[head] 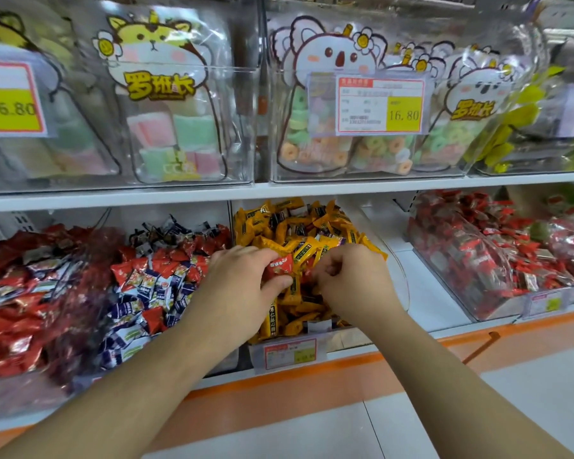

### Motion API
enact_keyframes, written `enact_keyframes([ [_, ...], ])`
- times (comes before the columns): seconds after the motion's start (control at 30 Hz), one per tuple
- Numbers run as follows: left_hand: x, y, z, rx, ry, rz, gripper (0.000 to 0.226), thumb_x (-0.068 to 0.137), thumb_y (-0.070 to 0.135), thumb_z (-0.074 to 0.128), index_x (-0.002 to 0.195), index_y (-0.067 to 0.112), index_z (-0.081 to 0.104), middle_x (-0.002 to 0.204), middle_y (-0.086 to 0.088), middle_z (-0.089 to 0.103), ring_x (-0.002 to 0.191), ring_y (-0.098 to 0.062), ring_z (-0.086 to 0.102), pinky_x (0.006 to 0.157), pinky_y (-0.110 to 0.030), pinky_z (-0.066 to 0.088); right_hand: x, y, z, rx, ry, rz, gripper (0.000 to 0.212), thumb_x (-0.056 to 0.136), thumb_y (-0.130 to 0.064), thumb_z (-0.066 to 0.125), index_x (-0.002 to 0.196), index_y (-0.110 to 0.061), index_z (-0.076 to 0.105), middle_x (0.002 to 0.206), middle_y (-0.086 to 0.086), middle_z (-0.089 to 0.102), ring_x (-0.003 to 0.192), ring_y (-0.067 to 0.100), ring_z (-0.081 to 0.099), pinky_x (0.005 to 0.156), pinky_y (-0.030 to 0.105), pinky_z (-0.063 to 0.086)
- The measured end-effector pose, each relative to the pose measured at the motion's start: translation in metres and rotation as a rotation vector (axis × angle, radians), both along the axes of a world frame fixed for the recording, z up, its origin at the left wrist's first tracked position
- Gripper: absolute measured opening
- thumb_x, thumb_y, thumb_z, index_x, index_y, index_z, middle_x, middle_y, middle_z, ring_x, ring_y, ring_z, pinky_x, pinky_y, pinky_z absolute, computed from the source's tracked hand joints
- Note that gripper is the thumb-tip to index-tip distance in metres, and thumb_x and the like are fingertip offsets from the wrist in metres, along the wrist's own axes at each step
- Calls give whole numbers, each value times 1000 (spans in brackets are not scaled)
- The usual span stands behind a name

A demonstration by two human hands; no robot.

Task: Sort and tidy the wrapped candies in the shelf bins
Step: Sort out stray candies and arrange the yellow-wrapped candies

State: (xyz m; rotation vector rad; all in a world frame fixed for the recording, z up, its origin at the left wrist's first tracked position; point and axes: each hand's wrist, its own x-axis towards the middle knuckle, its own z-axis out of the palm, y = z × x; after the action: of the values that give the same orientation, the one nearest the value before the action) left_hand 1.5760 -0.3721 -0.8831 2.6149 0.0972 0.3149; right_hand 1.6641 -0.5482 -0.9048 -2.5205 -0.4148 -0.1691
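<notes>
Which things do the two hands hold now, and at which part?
The left hand pinches a red candy at its lower edge. The right hand has curled fingers, but what they hold cannot be told.

A white upper shelf board (279,190) is seen running across the view, with clear bags printed with cartoon animals (166,94) stood on it to the far side. Red-and-yellow price tags (380,106) reading 16.80 are clipped at the front. A slotted white upright (24,220) is seen at far left under the board. The lower shelf edge is trimmed by an orange strip (295,379). Pale floor tiles (478,409) are laid near, at lower right. Even, bright light is cast throughout.
</notes>
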Motion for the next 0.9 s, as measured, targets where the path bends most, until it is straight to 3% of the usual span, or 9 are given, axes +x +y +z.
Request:
enact_keyframes([
  [0.17, -6, 1, 1, -79, 1, -16, 41, 103, 51, 46, 139, 33, 57, 123, 16, 61, 122, -14, 52, 108, -41, 43, -10, -15, 26, 300, 97, -22, 23, 93, -14, 68, 72, -23, 70, 60, -14, 63, 53, 2, 56, 49, 20, 41],
  [0.27, -14, 3, 7, -187, -62, 38, 31, 101, 49, 54, 130, 39, 63, 107, 22, 66, 97, 1, 62, 78, -13, 48, -29, -11, 48, 473, 231, 136, 16, 94, -16, 73, 79, -19, 74, 58, -11, 63, 50, 3, 54, 50, 21, 44],
  [0.33, -21, 8, 14, -251, -88, 81, 28, 100, 48, 57, 126, 40, 66, 100, 25, 68, 87, 10, 61, 64, -6, 44, -43, 1, 56, 488, 282, 253, 12, 94, -15, 75, 82, -17, 75, 63, -4, 70, 55, 6, 59, 54, 21, 49],
  [0.47, -45, 26, 19, -422, -41, 86, 22, 99, 46, 62, 120, 45, 65, 102, 31, 65, 95, 22, 56, 69, 0, 42, -65, 33, 56, 445, 269, 314, 13, 94, -13, 75, 82, -18, 75, 62, -10, 64, 53, -2, 53, 51, 13, 44],
  [0.57, -66, 49, 18, -464, -19, 104, 28, 95, 43, 69, 123, 38, 69, 105, 28, 69, 96, 20, 59, 77, 0, 44, -81, 58, 53, 527, 279, 271, 15, 91, -13, 78, 78, -21, 76, 67, -4, 70, 59, 5, 61, 56, 22, 51],
  [0.67, -87, 73, 21, -487, -7, 139, 28, 92, 40, 75, 119, 35, 73, 105, 26, 73, 97, 13, 65, 90, -14, 53, -98, 85, 52, 604, 364, 248, 10, 89, -13, 80, 82, -21, 78, 73, -1, 76, 68, 12, 72, 67, 31, 61],
  [0.73, -100, 90, 21, -447, -23, 161, 22, 92, 36, 76, 114, 36, 75, 100, 23, 74, 92, 5, 68, 83, -20, 58, -107, 101, 53, 642, 454, 266, 7, 90, -13, 79, 93, -19, 77, 79, 2, 79, 77, 16, 76, 78, 41, 64],
  [0.8, -117, 114, 23, -368, -44, 233, 28, 92, 38, 75, 120, 33, 73, 107, 21, 72, 91, 3, 67, 76, -9, 52, -115, 119, 53, 633, 487, 283, 9, 93, -13, 75, 100, -18, 75, 83, 3, 79, 84, 17, 77, 83, 45, 63],
  [0.9, -142, 157, 24, -164, -82, 379, 38, 94, 41, 71, 130, 28, 69, 111, 16, 72, 88, 3, 62, 74, -4, 40, -124, 140, 53, 565, 438, 294, 11, 96, -10, 70, 94, -18, 76, 81, 0, 78, 82, 15, 76, 79, 44, 63],
])
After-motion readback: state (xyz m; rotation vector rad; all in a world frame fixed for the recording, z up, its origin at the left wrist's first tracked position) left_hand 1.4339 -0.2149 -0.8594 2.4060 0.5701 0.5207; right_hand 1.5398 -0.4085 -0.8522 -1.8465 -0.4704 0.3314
